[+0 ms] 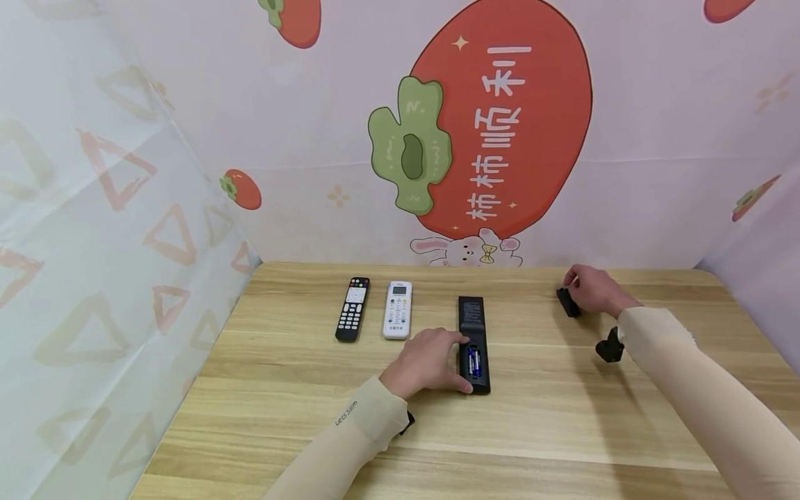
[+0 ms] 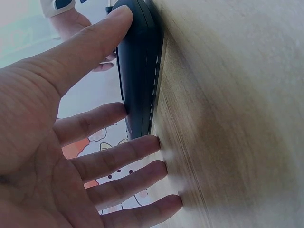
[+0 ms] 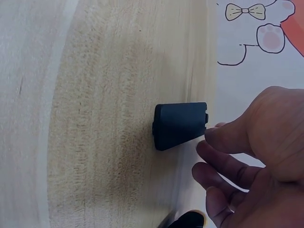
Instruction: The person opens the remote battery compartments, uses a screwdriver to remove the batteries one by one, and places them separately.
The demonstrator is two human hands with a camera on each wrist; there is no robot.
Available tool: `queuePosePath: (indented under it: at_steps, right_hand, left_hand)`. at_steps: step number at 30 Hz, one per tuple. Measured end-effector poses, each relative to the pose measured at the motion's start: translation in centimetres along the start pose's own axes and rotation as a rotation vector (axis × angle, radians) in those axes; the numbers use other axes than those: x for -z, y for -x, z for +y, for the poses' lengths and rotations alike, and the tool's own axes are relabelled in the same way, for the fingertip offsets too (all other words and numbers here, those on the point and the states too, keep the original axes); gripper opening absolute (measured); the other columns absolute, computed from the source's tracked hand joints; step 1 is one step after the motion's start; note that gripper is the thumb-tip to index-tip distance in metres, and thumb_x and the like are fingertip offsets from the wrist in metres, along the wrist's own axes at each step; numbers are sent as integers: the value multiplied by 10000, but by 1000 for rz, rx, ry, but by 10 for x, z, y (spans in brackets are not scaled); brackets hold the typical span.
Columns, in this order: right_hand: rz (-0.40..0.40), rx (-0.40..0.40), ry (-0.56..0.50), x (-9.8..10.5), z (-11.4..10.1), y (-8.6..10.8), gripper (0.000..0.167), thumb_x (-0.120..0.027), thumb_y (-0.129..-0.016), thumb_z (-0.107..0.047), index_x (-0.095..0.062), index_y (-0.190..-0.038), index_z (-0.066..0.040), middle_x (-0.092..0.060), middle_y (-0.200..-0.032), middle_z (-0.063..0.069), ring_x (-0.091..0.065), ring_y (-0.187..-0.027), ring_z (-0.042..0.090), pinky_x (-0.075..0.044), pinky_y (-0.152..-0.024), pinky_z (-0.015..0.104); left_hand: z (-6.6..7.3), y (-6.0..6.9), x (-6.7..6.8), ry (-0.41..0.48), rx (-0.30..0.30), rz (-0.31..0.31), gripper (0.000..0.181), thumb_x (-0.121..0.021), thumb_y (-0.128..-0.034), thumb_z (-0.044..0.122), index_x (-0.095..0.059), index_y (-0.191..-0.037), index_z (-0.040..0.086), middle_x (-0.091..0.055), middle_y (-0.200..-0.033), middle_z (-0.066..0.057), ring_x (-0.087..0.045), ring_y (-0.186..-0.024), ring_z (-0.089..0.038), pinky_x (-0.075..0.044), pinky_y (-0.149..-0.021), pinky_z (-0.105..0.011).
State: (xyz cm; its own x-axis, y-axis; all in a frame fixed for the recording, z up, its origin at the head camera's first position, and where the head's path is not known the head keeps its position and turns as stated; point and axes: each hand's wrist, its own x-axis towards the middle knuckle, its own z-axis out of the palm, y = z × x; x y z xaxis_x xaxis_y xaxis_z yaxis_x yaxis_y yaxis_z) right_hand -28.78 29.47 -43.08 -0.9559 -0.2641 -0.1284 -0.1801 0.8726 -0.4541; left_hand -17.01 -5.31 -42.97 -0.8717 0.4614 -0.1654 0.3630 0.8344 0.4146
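From my place I see the left hand [image 1: 428, 361] with its fingers spread, the thumb on the near end of a black remote [image 1: 473, 312], which lies face down on the wooden table [image 1: 550, 430], blue batteries [image 1: 474, 362] in its uncovered compartment. The right hand [image 1: 595, 289] has its fingers bent at the far end of a small black cover [image 1: 568, 303], well to the right; whether they pinch it, I cannot tell. A white remote [image 1: 397, 310] lies left of the black one
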Motion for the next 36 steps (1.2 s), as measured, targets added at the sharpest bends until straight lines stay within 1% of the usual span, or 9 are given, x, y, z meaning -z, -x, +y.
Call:
queuePosePath:
  at_steps: [10, 14, 21, 31, 36]
  right_hand:
    - [16, 26, -4, 1, -8, 3, 225, -491, -941, -27, -569, -1107, 103, -616, -989, 245, -586, -821, 314, -500, -752, 494]
    - [25, 37, -6, 1, -12, 6, 224, -514, -932, -27, -568, -1107, 102, -622, -975, 236, -588, -805, 307, -503, -747, 495]
    - [45, 74, -7, 0, -15, 10, 233, -512, -936, -28, -574, -1116, 106, -630, -956, 221, -596, -782, 290, -506, -732, 493]
    - [76, 94, -13, 7, -18, 20, 222, -554, -933, -26, -587, -1108, 107, -639, -934, 197, -605, -783, 287, -511, -724, 494]
    - [78, 83, -24, 9, -16, 24, 245, -571, -943, -57, -584, -1128, 103, -634, -953, 193, -605, -807, 291, -510, -732, 495]
  left_hand:
    - [0, 0, 0, 2, 6, -4, 772, -929, -699, 469, -658, -1356, 166, -647, -1332, -46, -587, -1220, -257, -493, -978, -422]
    - [0, 0, 0, 0, 4, -4, 770, -927, -702, 470, -658, -1357, 168, -647, -1334, -47, -587, -1223, -260, -493, -980, -425]
    - [0, 0, 0, -2, -2, 1, 771, -926, -701, 472, -659, -1354, 163, -649, -1331, -47, -588, -1225, -263, -491, -984, -424]
    - [-1, 0, -1, 0, -3, 1, 772, -925, -702, 475, -658, -1356, 162, -654, -1319, -48, -598, -1205, -256, -494, -981, -419]
    - [-1, 0, -1, 4, 0, 0, 772, -925, -703, 473, -657, -1357, 163, -655, -1314, -48, -599, -1196, -252, -493, -983, -418]
